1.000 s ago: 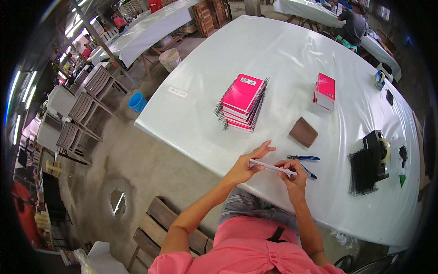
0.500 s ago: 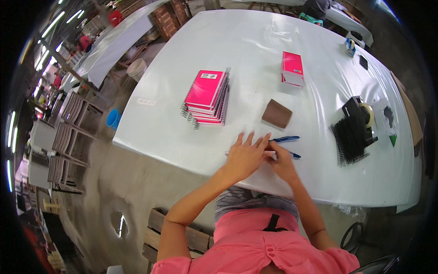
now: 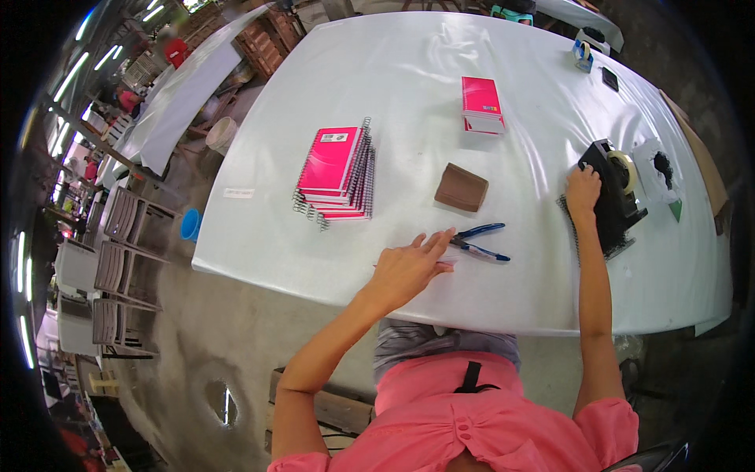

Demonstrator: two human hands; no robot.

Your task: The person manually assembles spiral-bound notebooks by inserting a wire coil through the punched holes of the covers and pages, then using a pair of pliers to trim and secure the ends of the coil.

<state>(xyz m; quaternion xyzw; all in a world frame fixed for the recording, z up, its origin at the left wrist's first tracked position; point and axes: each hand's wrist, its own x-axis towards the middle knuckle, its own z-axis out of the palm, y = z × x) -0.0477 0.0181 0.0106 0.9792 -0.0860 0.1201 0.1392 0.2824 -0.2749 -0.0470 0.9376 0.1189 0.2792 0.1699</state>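
My left hand lies with fingers stretched out near the table's front edge. Beneath it is a thin, pale, paper-like piece, mostly hidden by the palm. Blue-handled pliers rest with handles spread just right of its fingertips. My right hand reaches far to the right, fingers bent in at the upper end of a pile of black spiral binding coils. Whatever its fingertips pinch is too small to make out. Beside it stands a black tape dispenser with a tape roll.
A stack of pink spiral notebooks stands left; more pink notebooks lie further back. A brown block sits mid-table. A clear plastic bag, a blue tape dispenser and a black phone-like object are on the right.
My right hand has left the pliers and my left hand, moving right to the black coils. My left hand stays near the front edge, fingers spread. The view has shifted slightly.
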